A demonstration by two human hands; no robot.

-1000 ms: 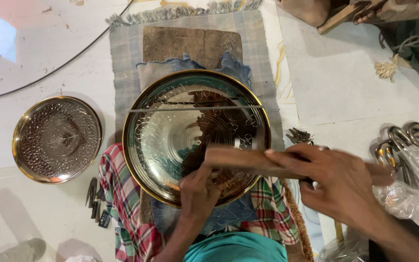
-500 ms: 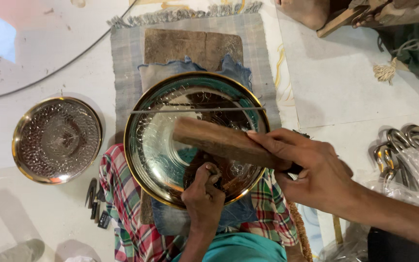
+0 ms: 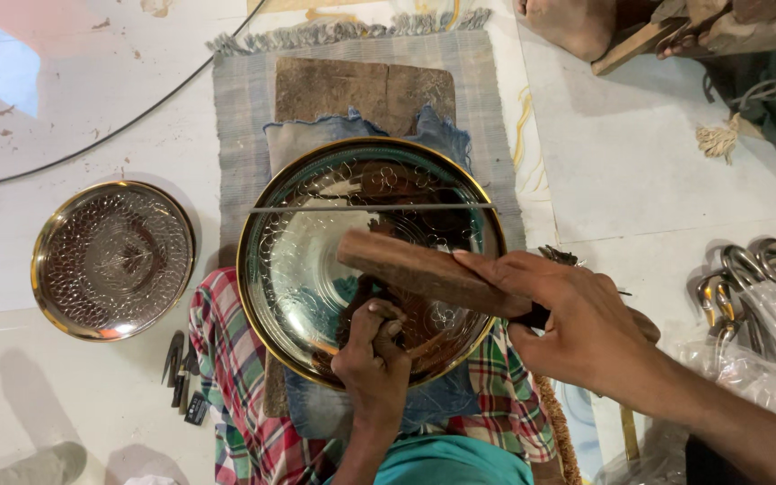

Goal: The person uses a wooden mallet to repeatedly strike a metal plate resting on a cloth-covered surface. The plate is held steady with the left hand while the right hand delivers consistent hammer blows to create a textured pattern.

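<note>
Covering pale tiled floor: striped mat.

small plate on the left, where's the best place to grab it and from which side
Judging by its pose, take the small plate by its raised gold rim on the left edge, coming from the left over bare floor. It lies flat and face up, so the thin rim is the only part to pinch. The right edge sits close to the checked cloth.

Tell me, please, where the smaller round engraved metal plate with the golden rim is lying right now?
In the head view, the smaller round engraved metal plate lies on the pale floor at the left, beside the large round brass-rimmed engraved plate.
</note>
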